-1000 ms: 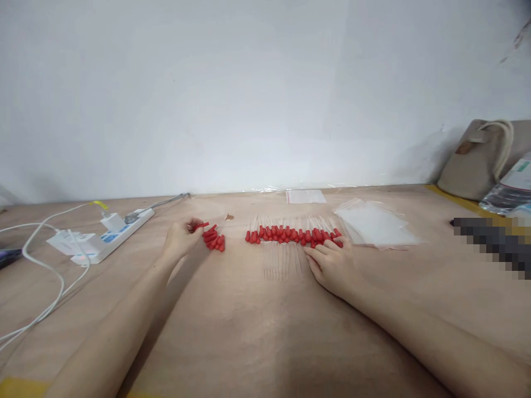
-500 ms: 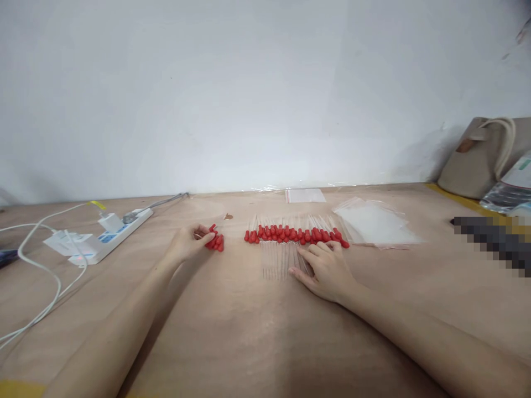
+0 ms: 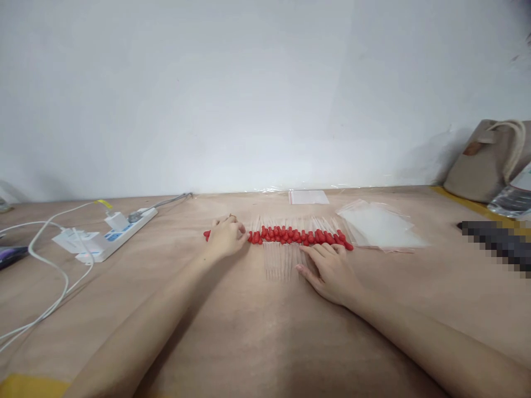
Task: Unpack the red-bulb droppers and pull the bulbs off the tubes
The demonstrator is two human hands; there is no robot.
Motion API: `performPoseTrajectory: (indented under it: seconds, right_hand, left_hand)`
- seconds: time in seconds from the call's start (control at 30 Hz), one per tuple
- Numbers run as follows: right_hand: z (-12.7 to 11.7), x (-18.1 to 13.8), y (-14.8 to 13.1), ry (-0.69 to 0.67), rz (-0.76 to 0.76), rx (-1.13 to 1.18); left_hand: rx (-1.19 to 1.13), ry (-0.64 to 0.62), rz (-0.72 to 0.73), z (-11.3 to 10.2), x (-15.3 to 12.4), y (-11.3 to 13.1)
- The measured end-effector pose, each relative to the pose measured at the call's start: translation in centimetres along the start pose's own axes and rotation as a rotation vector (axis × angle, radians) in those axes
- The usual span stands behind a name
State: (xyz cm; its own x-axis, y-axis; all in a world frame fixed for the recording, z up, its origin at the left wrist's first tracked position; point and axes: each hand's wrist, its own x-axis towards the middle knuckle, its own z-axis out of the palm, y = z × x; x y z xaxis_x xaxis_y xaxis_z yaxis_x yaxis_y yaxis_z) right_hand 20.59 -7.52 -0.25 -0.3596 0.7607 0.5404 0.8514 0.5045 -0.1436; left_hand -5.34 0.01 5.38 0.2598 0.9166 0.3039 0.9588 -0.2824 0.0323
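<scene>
Clear thin droppers with red rubber bulbs [image 3: 286, 235] lie in a tight row across the table. Some of their tubes point toward the wall, while another group of tubes [image 3: 279, 262] points toward me. At the left end of the row is my left hand [image 3: 224, 235], palm down, its thumb and forefinger apart beside the end bulbs. A few loose red bulbs [image 3: 206, 235] show past its far side, mostly hidden by it. My right hand [image 3: 329, 271] rests with spread fingers on the tubes and bulbs toward the right part of the row.
Clear zip bags [image 3: 379, 226] are piled right of the row, with one more bag [image 3: 309, 197] near the wall. A power strip [image 3: 124, 235] with chargers and white cables [image 3: 53, 271] lies at left. A beige bag [image 3: 473, 163] and a plastic bottle [image 3: 512, 196] stand far right.
My left hand has moved right, from the small separate group of red bulbs to the left end of the row. My right hand has stayed on the droppers. The view has shifted slightly.
</scene>
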Motion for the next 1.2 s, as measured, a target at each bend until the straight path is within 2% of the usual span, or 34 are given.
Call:
performPoseTrajectory:
  seconds: [0.2, 0.37, 0.47, 0.6, 0.67, 0.77, 0.83, 0.9, 1.07, 1.2]
  right_hand:
    - [0.2, 0.0, 0.2, -0.017, 0.007, 0.057]
    - [0.0, -0.1, 0.2, -0.010, -0.004, 0.077]
    - [-0.2, -0.1, 0.3, 0.007, -0.001, 0.068]
    - [0.0, -0.2, 0.6, 0.042, 0.035, 0.053]
    - [0.2, -0.2, 0.9, 0.086, 0.048, 0.060]
    - [0.6, -0.2, 1.2, 0.198, 0.038, 0.063]
    - [0.7, -0.2, 1.1, 0.256, 0.006, 0.060]
    - [0.4, -0.2, 0.9, 0.264, -0.049, 0.055]
    - [-0.4, 0.0, -0.2, 0.163, -0.211, 0.043]
    - [-0.2, 0.2, -0.6, 0.159, -0.240, 0.016]
  left_hand:
    - [-0.011, -0.132, -0.146, 1.4, 1.7, 0.5]
    - [0.017, -0.195, -0.227, 1.4, 2.6, 1.2]
    - [0.057, -0.173, -0.254, 0.8, 2.8, 1.3]
    - [0.127, -0.063, -0.245, -0.3, 1.8, 1.2]
    - [0.149, 0.018, -0.160, -0.5, 0.6, 1.3]
    - [0.117, 0.211, 0.090, 0.2, -2.0, 1.7]
    - [0.027, 0.311, 0.245, 1.0, -3.9, 2.1]
    - [-0.084, 0.359, 0.347, 1.8, -5.6, 2.6]
    - [-0.183, 0.410, 0.423, 2.8, -7.2, 3.7]
    - [-0.194, 0.426, 0.446, 2.8, -7.1, 4.2]
